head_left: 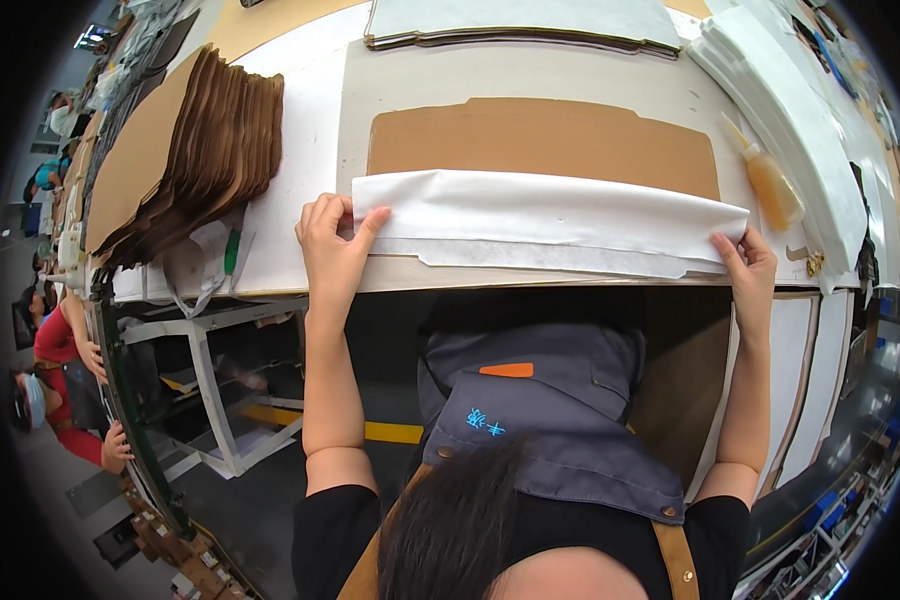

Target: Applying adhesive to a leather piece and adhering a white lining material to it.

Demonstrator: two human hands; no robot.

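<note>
The white paper sheet (545, 215) lies folded over the brown card (540, 140) on the bench (300, 150); left hand (332, 240) pinches its nine-o'clock end, right hand (750, 262) its three-o'clock corner; uneven pull could skew or crease it; glue bottle (770, 180) beside.

Both bare arms reach straight out from the near edge, stretched far forward and spread wide apart. The left hand (332, 245) sits palm down, fingers (320, 212) curled at the tips and thumb poking out to the right. The right hand (748, 268) is way over on the right, fingers pinched together, wrist bent a bit.
</note>
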